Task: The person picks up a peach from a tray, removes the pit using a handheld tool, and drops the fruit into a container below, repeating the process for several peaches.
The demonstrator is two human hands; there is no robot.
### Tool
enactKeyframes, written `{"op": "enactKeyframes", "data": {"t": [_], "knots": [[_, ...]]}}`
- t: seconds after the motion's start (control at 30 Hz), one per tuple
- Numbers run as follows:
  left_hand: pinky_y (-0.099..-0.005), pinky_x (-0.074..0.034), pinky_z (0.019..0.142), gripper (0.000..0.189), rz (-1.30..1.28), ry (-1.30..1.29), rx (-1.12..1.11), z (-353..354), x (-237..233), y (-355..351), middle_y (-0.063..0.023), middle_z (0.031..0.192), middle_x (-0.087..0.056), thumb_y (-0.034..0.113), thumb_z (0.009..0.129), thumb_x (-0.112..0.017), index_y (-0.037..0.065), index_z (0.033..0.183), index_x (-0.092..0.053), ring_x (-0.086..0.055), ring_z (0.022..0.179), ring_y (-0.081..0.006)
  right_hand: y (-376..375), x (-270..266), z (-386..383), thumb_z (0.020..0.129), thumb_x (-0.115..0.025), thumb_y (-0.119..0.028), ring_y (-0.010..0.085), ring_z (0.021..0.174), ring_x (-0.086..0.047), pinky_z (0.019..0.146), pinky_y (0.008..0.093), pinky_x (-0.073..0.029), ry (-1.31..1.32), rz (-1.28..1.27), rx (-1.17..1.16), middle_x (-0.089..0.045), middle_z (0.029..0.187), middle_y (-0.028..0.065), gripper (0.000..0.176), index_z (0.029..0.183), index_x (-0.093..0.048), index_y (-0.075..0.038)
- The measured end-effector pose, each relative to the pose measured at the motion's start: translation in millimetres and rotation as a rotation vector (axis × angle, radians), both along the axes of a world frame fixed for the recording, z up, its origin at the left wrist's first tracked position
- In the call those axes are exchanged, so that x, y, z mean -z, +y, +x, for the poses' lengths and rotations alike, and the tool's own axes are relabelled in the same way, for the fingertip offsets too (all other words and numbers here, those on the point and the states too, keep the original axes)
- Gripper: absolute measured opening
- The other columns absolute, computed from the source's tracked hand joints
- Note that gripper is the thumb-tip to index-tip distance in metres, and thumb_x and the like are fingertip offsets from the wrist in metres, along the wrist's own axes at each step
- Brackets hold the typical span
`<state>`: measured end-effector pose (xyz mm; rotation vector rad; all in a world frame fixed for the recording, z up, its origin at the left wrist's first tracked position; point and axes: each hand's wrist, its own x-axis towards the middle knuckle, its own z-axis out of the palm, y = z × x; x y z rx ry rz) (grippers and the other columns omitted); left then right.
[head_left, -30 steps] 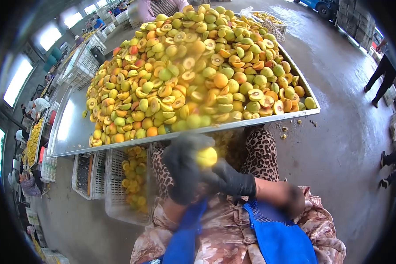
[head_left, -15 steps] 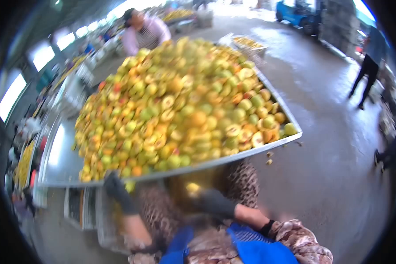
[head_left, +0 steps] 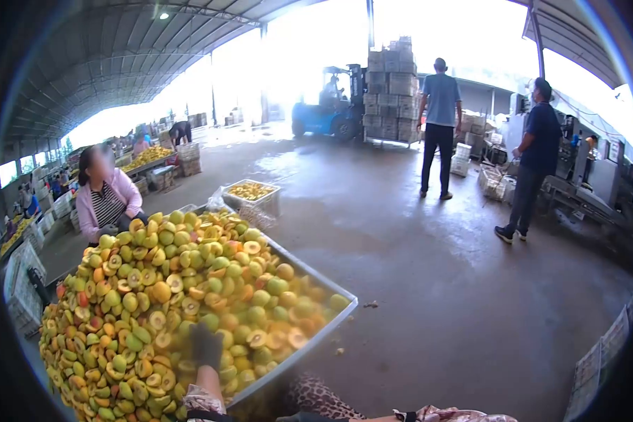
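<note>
A large heap of yellow-green halved peaches fills a metal-rimmed table before me. Many halves show cut faces with a pit hollow. My left hand, in a dark grey glove, reaches onto the near part of the heap and touches the fruit. Its fingertips blur into the peaches, so I cannot see whether they grip one. My right hand, also gloved, lies low at the bottom edge of the view, near my patterned trouser leg. Most of it is cut off and its fingers are hidden.
Across the heap sits a person in a pink jacket. A white crate of fruit stands beyond the table. Two people stand on the wet floor at right. A blue forklift is by stacked crates.
My view has swung up and to the right. My left hand has gone from the table's near edge onto the heap. The yellow piece near my right hand is out of sight.
</note>
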<state>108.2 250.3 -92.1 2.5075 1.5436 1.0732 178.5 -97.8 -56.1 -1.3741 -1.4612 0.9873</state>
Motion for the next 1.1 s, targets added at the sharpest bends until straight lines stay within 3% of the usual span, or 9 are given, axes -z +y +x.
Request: {"op": "enactKeyframes", "data": {"t": [0.13,0.23,0.37,0.47,0.53,0.6,0.7,0.83,1.1], "knots": [[-0.0471,-0.052,0.081,0.014,0.042,0.016,0.343,-42,6,65,-0.0152,0.095,-0.068,0.015,0.085,-0.064,0.002,0.088,-0.070,-0.065,0.091,-0.0348,-3,7,8,0.104,-0.056,-0.035,0.0122,0.075,-0.055,0.068,0.0408,-0.048,-0.046,0.004,0.074,-0.062,0.076,0.0063,0.034,0.093,-0.064,-0.004],[-0.0431,-0.050,0.070,0.009,-0.335,-0.852,0.505,-61,-66,-13,-0.0148,0.082,-0.064,0.010,0.082,-0.066,0.002,0.083,-0.064,-0.061,0.076,-0.0347,5,8,14,0.104,-0.057,-0.031,0.0106,0.078,-0.058,0.071,0.0399,-0.050,-0.092,0.047,0.112,-0.067,0.079,0.0043,0.029,0.096,-0.065,-0.004],[-0.0318,-0.061,0.069,0.038,-0.827,-1.546,0.498,-87,-84,-131,-0.0063,0.112,-0.065,0.029,0.096,-0.060,0.010,0.128,-0.059,-0.067,0.091,-0.0189,24,-31,6,0.097,-0.065,-0.016,0.0135,0.093,-0.064,0.083,0.0349,-0.054,0.069,0.185,0.095,-0.073,0.099,0.0103,0.023,0.116,-0.068,-0.003],[-0.0445,-0.059,0.087,0.041,-0.971,-1.651,0.500,-106,-65,-168,-0.0125,0.121,-0.065,0.025,0.097,-0.059,0.005,0.133,-0.057,-0.065,0.110,-0.0283,49,-55,-17,0.089,-0.068,-0.011,0.0439,0.089,-0.068,0.073,0.0441,-0.055,-0.065,0.306,0.035,-0.070,0.095,0.0247,0.030,0.118,-0.067,-0.006],[-0.0526,-0.053,0.103,0.038,-1.017,-1.755,0.587,-107,-74,-191,-0.0158,0.128,-0.063,0.027,0.105,-0.052,0.001,0.133,-0.056,-0.062,0.121,-0.0342,57,-59,-32,0.089,-0.067,-0.010,0.0348,0.079,-0.071,0.065,0.0420,-0.053,-0.054,0.196,0.076,-0.068,0.085,0.0257,0.025,0.113,-0.067,-0.005],[-0.0517,-0.052,0.104,0.039,-0.961,-1.627,0.631,-103,-80,-209,-0.0168,0.129,-0.063,0.028,0.108,-0.047,0.000,0.134,-0.055,-0.062,0.121,-0.0334,66,-41,-36,0.091,-0.068,-0.011,0.0160,0.074,-0.067,0.066,0.0368,-0.052,0.092,0.098,0.075,-0.068,0.081,0.0210,0.021,0.110,-0.068,-0.003],[-0.0471,-0.051,0.106,0.040,-0.990,-1.622,0.628,-99,-93,-226,-0.0175,0.130,-0.063,0.027,0.109,-0.043,-0.002,0.134,-0.055,-0.061,0.122,-0.0314,60,-57,-44,0.091,-0.069,-0.011,0.0080,0.078,-0.057,0.068,0.0331,-0.052,0.298,-0.045,0.116,-0.068,0.079,0.0148,0.020,0.107,-0.067,0.000],[-0.0388,-0.051,0.105,0.039,-0.973,-1.589,0.638,-97,-109,-234,-0.0175,0.129,-0.063,0.024,0.110,-0.040,-0.003,0.133,-0.055,-0.063,0.121,-0.0279,61,-45,-46,0.092,-0.068,-0.012,0.0091,0.079,-0.060,0.071,0.0333,-0.053,0.356,0.030,0.145,-0.071,0.082,0.0120,0.022,0.107,-0.066,0.004],[-0.0365,-0.055,0.093,0.032,-0.408,-0.927,0.500,-90,-121,-247,-0.0136,0.108,-0.068,0.024,0.109,-0.042,-0.002,0.114,-0.061,-0.068,0.099,-0.0243,58,-54,-44,0.093,-0.068,-0.015,0.0106,0.077,-0.062,0.071,0.0352,-0.054,0.112,0.042,0.137,-0.070,0.079,0.0119,0.023,0.107,-0.066,0.004]]}}
